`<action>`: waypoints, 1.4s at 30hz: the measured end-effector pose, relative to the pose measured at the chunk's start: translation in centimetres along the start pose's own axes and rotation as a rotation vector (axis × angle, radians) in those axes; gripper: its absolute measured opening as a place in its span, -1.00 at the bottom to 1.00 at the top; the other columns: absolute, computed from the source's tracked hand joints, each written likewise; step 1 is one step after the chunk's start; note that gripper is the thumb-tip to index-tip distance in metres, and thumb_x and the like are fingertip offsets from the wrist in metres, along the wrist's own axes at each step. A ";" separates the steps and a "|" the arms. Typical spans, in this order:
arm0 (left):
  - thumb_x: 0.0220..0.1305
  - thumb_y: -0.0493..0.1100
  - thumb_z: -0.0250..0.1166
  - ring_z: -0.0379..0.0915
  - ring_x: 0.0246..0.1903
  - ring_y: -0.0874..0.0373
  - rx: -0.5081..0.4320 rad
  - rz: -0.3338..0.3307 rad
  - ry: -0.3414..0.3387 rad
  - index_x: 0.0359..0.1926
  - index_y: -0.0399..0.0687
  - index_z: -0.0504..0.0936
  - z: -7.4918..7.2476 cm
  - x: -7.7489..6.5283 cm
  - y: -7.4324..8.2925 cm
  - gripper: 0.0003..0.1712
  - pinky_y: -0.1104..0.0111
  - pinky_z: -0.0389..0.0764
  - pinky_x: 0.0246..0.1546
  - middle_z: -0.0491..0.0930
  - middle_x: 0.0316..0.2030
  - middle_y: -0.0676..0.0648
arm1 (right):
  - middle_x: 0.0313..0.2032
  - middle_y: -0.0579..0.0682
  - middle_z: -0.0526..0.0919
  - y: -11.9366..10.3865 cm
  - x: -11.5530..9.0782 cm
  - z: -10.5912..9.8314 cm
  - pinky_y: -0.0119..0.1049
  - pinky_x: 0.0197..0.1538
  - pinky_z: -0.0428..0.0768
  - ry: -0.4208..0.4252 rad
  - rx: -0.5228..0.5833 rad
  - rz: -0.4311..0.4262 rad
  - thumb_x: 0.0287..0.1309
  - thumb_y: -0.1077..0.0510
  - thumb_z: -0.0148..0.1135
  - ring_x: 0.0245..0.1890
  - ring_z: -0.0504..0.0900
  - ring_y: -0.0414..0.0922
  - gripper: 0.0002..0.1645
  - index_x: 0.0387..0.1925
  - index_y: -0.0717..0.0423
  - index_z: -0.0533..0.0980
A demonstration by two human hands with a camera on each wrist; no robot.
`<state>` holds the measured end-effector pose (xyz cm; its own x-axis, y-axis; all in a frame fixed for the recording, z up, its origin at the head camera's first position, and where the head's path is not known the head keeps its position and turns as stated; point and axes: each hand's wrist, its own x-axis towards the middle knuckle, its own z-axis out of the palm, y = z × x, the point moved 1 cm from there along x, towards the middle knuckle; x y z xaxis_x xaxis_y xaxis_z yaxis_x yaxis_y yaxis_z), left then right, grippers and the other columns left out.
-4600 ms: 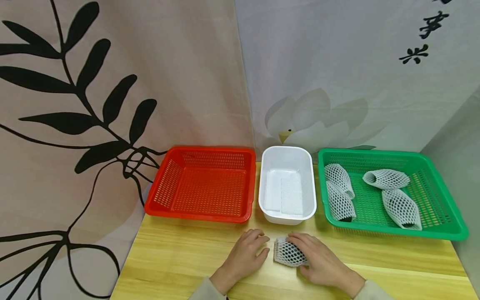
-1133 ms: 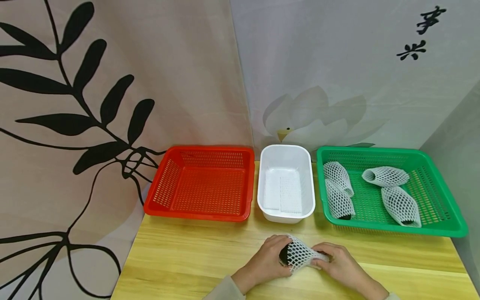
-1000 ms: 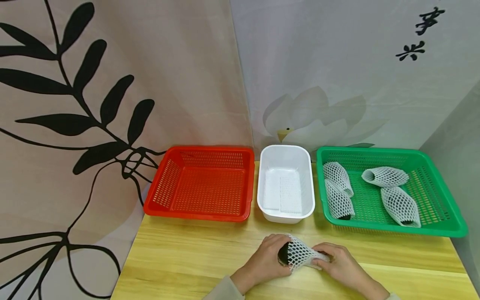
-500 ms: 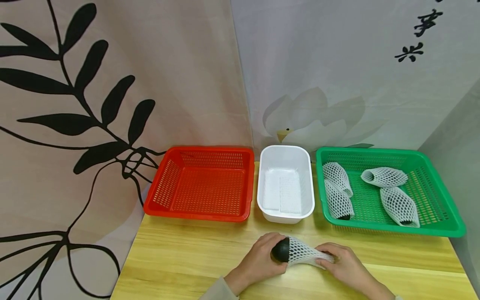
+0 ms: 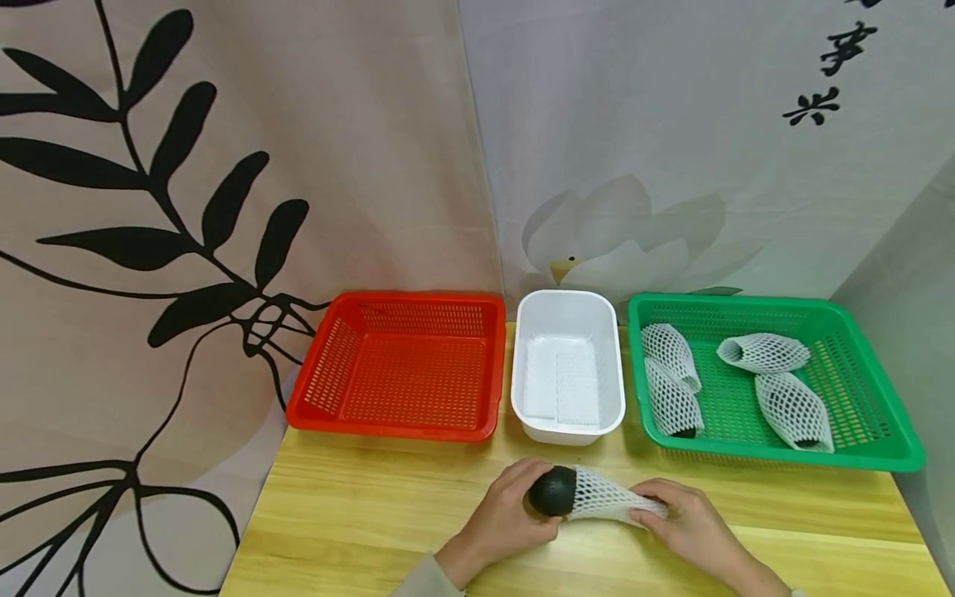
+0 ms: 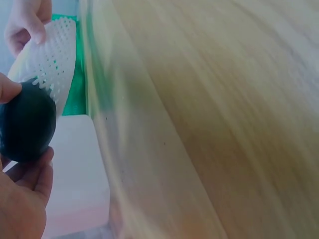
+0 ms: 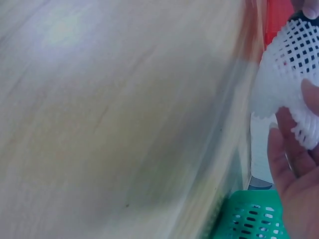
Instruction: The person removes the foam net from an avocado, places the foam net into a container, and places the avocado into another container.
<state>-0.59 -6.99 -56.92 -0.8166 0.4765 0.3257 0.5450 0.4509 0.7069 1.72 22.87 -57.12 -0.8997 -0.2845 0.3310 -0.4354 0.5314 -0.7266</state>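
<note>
My left hand (image 5: 506, 512) holds a dark green, egg-shaped avocado (image 5: 550, 492) between thumb and fingers, low over the wooden table (image 5: 358, 514). About half of the avocado stands out of a white foam net sleeve (image 5: 606, 499); the rest is hidden inside it. The narrowed tail of the sleeve is pinched by my right hand (image 5: 690, 524). In the left wrist view the bare end of the avocado (image 6: 29, 124) shows between my thumb and fingers. The right wrist view shows the sleeve (image 7: 286, 64) stretched from my right fingers towards the avocado.
Along the back of the table stand a red basket (image 5: 418, 434) with nothing in it, an empty white tub (image 5: 570, 431) and a green basket (image 5: 783, 458). Inside the green one lie several foam net sleeves (image 5: 795, 410), some with dark ends showing. A printed curtain hangs behind.
Earlier the netted item lay under my right hand. Since then my left hand has gripped the avocado and drawn it leftwards, baring more of it, while my right hand holds the sleeve's tail.
</note>
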 end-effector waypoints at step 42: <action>-0.38 -0.43 0.58 0.64 -0.01 -0.22 0.070 0.268 0.474 0.14 -0.41 0.60 -6.6 0.8 -0.4 -0.15 0.30 0.64 0.13 0.60 0.05 -0.36 | -0.26 -0.18 0.76 -3.1 2.3 -2.2 -0.61 -0.16 0.56 0.268 0.177 -0.028 -0.41 0.65 0.58 -0.29 0.64 -0.37 -0.37 -0.19 0.14 0.72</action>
<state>-2.71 -11.74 -52.81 -0.6350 0.1966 0.7471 0.7436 0.4176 0.5221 0.90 22.34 -52.73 -0.8740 -0.0644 0.4817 -0.4688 0.3729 -0.8007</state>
